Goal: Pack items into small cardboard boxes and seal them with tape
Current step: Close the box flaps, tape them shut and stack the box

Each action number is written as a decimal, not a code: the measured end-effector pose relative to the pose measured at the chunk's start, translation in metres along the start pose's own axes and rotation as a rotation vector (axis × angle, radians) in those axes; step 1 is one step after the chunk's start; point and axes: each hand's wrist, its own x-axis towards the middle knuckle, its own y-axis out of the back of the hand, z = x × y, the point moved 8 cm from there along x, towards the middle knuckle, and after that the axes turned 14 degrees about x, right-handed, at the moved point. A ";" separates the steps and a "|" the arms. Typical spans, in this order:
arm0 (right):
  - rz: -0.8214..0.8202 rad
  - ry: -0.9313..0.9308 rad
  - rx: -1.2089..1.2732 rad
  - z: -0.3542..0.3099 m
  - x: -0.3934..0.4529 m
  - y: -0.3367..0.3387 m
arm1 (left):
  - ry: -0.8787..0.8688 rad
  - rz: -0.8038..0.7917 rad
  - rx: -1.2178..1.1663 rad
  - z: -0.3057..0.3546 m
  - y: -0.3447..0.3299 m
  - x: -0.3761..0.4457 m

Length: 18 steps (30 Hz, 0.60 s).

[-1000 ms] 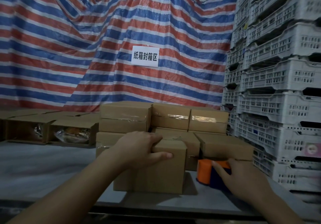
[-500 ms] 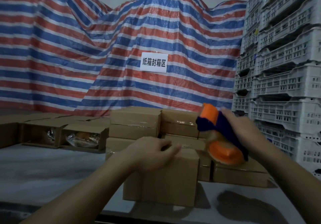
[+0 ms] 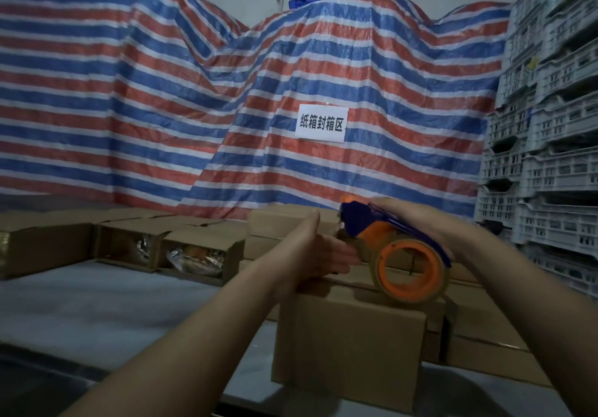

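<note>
Resting on the brown closed cardboard box [image 3: 348,345], an orange-and-blue tape dispenser [image 3: 399,255] is gripped by the right hand [image 3: 417,222]; the left hand [image 3: 318,251], fingers straight, is pressed alongside.

Dim, flat indoor light, soft shadows, slight motion blur, wide-angle bending at the edges

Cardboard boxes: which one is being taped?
The closed box nearest the camera: the tape dispenser in the right hand rests on its top; the left hand steadies it.
</note>
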 end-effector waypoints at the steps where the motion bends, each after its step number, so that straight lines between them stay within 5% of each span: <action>1: -0.005 -0.006 -0.004 -0.001 -0.001 -0.004 | 0.013 -0.001 -0.033 0.000 0.001 0.000; 18: 0.049 0.036 -0.207 -0.012 -0.006 -0.019 | 0.020 0.164 -0.217 -0.004 0.019 -0.008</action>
